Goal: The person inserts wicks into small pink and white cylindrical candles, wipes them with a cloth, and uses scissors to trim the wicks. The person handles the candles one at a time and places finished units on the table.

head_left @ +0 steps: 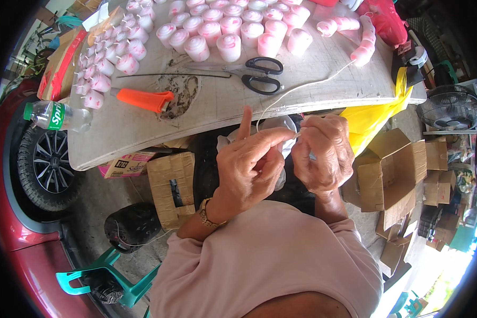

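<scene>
My left hand (252, 167) pinches thumb to index finger, with another finger raised. Close beside it, my right hand (326, 153) is closed with its fingertips together. A white cord (315, 82) loops down from the table to both hands, and a pale bit of it shows between the fingertips. At its other end, the cord reaches a curved row of pink-and-white candles (364, 45). Black-handled scissors (262, 75) lie just beyond my hands. Left of them are a thin dark rod (172, 75) and a tool with an orange handle (144, 99).
Pink-and-white candles (229, 47) crowd the table (217, 106); smaller ones with wicks (127, 63) stand left. A plastic bottle (55, 116) lies at the left edge. A yellow bag (379, 119) hangs at the right, above open cardboard boxes (389, 169). A fan (450, 108) stands beyond.
</scene>
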Demonstrator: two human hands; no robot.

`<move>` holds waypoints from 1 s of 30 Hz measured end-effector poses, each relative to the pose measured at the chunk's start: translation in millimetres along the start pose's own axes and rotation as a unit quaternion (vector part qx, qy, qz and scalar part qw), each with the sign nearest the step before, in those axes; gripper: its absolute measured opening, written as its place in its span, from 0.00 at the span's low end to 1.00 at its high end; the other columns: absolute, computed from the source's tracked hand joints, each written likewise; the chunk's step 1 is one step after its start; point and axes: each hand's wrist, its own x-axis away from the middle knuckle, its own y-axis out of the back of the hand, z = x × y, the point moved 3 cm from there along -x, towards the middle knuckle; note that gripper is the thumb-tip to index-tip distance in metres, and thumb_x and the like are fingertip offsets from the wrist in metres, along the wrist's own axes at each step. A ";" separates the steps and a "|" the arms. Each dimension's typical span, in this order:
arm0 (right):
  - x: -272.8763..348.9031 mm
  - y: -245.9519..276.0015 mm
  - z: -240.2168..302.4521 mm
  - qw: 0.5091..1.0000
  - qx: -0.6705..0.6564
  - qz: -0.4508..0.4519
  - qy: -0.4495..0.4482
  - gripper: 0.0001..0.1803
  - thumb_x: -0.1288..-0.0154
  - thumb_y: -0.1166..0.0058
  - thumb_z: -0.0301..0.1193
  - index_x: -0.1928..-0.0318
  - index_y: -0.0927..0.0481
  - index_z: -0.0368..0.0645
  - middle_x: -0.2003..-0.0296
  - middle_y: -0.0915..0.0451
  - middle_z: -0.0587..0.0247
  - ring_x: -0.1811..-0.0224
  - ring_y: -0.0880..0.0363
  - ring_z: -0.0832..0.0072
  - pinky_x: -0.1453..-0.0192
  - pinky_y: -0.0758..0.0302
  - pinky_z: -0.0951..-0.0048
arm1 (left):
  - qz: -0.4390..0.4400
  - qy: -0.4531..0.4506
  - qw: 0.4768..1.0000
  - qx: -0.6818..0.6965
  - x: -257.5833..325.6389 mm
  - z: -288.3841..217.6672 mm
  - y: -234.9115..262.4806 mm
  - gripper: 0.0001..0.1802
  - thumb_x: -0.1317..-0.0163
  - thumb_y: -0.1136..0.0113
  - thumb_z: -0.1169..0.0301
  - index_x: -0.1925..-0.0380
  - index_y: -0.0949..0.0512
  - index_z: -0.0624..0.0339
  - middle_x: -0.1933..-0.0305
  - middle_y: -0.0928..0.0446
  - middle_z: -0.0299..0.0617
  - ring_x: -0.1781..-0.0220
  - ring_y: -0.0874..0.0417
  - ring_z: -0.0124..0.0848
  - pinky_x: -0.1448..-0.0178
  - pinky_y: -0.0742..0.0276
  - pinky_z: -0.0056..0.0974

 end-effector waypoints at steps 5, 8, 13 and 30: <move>-4.1 3.2 1.0 0.995 -0.068 0.024 -0.068 0.17 0.56 0.42 0.15 0.61 0.23 0.35 0.66 0.20 0.56 0.68 0.22 0.65 0.63 0.27 0.67 | 0.015 0.048 0.998 0.047 -0.9 3.4 4.7 0.06 0.45 0.38 0.82 0.68 0.21 0.61 0.85 0.28 0.33 0.85 0.29 0.21 0.26 0.43 0.53; -3.6 2.3 0.6 0.931 -0.285 0.041 -0.226 0.17 0.53 0.40 0.17 0.58 0.22 0.35 0.61 0.19 0.52 0.62 0.20 0.64 0.57 0.23 0.67 | 0.005 0.031 0.998 0.061 -2.0 2.9 7.5 0.06 0.46 0.36 0.82 0.69 0.21 0.61 0.83 0.27 0.34 0.83 0.27 0.22 0.26 0.44 0.53; -7.3 5.8 2.1 0.947 -0.243 0.105 -0.184 0.18 0.52 0.38 0.17 0.57 0.21 0.37 0.61 0.19 0.54 0.63 0.19 0.65 0.57 0.23 0.68 | 0.006 -0.051 0.998 -0.037 -5.7 -1.0 7.1 0.08 0.47 0.36 0.83 0.69 0.22 0.60 0.83 0.28 0.34 0.83 0.27 0.27 0.25 0.45 0.55; 2.5 1.9 -5.3 0.948 -0.184 0.097 -0.241 0.13 0.55 0.46 0.12 0.68 0.26 0.39 0.71 0.23 0.61 0.74 0.22 0.71 0.69 0.26 0.73 | 0.060 -0.073 0.989 -0.118 -7.0 6.4 9.5 0.05 0.46 0.39 0.81 0.69 0.22 0.60 0.75 0.21 0.39 0.76 0.20 0.37 0.29 0.39 0.59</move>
